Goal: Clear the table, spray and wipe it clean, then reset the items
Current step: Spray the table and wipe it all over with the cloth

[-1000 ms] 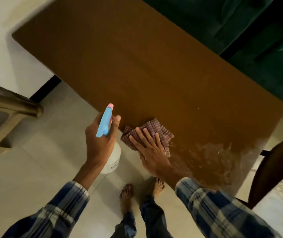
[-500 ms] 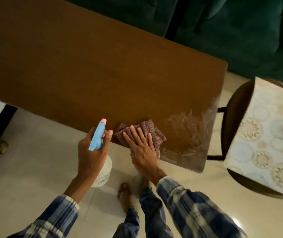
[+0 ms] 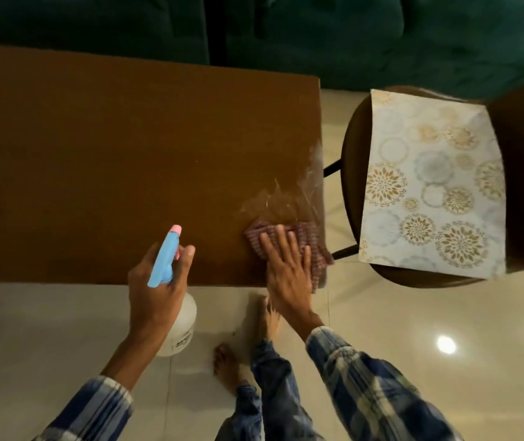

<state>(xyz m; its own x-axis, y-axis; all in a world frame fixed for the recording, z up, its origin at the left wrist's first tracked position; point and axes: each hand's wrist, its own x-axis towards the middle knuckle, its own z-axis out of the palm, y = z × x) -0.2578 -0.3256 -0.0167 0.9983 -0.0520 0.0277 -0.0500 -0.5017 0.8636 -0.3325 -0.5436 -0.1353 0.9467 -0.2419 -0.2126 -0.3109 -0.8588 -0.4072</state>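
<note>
While my right hand (image 3: 287, 275) lies flat, fingers spread, palm down on the checked cloth (image 3: 308, 237), my left hand (image 3: 159, 291) is wrapped tight around the neck of the spray bottle (image 3: 166, 259). Cloth sits at the table's near right corner, about 4 o'clock on the top, its edge hanging a bit over the rim; right hand presses it, no pinch, nothing clasped. Wet streaks (image 3: 283, 198) shine just past the cloth toward 12 o'clock, running along the right edge. Brown table (image 3: 111, 154) otherwise bare. Bottle: blue head, pink nozzle tip pointing to roughly 12 o'clock, forefinger curled at the trigger; white body hangs below my fist, off the table's near edge, over the floor. Bottle is at 9 o'clock from the cloth, apart from it. Patterned mat (image 3: 429, 186) lies on a dark round chair (image 3: 354, 148) at 3 o'clock of the table, not touching it. Green sofa (image 3: 381, 36) at 12 o'clock. My bare feet (image 3: 227, 367) on pale tile at 6 o'clock.
</note>
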